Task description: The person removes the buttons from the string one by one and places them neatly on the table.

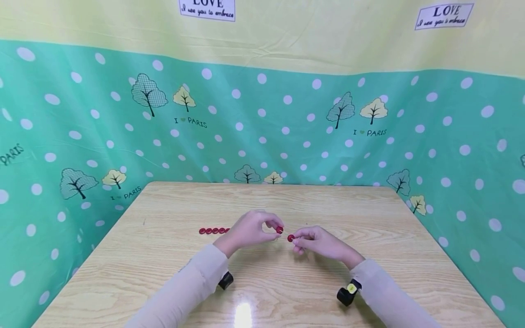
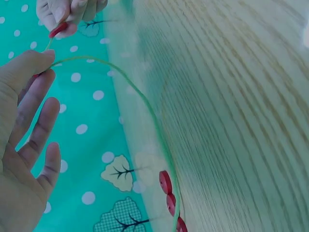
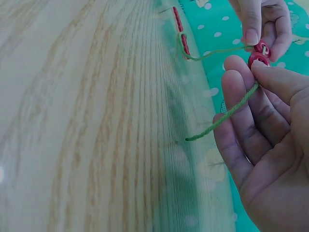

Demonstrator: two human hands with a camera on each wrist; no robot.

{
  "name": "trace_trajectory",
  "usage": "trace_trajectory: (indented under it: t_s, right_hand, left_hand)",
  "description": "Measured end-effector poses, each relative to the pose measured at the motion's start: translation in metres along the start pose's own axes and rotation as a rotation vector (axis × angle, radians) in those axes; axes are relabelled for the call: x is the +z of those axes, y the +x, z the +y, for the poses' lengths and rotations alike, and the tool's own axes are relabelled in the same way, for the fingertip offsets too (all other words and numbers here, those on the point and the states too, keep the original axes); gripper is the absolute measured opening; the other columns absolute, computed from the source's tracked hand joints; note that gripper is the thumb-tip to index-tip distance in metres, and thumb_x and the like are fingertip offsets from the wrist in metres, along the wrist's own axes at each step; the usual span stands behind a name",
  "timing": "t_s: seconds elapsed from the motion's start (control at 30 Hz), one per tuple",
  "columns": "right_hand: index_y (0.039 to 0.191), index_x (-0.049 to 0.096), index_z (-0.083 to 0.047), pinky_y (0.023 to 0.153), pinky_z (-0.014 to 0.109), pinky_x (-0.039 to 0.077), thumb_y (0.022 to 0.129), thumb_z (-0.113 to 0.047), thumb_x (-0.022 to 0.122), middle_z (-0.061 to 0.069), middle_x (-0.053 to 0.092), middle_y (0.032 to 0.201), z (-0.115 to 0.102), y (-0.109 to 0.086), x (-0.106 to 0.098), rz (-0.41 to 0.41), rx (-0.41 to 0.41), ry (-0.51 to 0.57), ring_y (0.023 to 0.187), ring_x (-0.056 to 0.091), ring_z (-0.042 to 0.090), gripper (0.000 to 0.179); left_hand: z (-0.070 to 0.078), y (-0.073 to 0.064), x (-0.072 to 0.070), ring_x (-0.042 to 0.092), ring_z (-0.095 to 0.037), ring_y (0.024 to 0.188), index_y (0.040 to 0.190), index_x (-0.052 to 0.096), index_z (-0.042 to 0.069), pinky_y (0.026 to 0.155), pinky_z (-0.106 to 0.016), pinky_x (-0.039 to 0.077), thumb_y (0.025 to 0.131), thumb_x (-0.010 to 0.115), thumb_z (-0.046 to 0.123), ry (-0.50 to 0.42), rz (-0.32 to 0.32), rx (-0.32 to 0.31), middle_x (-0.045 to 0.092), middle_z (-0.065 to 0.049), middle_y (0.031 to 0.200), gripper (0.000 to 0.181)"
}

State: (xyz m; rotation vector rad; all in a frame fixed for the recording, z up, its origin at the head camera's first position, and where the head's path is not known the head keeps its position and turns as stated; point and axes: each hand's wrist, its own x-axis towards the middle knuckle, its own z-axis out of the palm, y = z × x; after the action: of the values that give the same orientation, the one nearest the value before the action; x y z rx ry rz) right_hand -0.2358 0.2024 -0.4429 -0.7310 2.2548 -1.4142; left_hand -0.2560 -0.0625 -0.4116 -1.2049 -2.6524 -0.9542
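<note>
Between thumb and forefinger, my left hand (image 1: 252, 231) pinches a red button (image 1: 280, 230) over the middle of the table. Close by on the right, a second red button (image 1: 290, 238) is pinched by my right hand (image 1: 319, 242). A green cord (image 3: 224, 116) runs through these buttons, and its free end hangs below the right fingers in the right wrist view. From the left fingertips the cord arches down toward the table in the left wrist view. My left hand's other fingers are spread, and its button is mostly hidden there.
A row of several red buttons (image 1: 215, 231) lies left of my left hand on the wooden table (image 1: 184, 205), partly covered by that hand. Behind the table hangs a green dotted curtain (image 1: 283, 118). Each wrist carries a black camera (image 1: 347, 295).
</note>
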Motion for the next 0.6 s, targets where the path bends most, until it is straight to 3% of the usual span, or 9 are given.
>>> trace_trajectory:
  t_s: [0.6]
  right_hand:
    - [0.121,0.066,0.004,0.085,0.034,0.049,0.105,-0.019,0.055,0.015,0.071,0.096,-0.003,-0.004,-0.003,0.023,0.018,-0.018,0.089,0.066,0.026,0.030]
  left_hand:
    - [-0.022,-0.015,-0.025,0.067,-0.007,0.091,0.109,0.075,0.018,0.090,-0.042,0.052,0.085,0.081,0.023,0.009,0.056,-0.049,0.070,0.017,0.096,0.025]
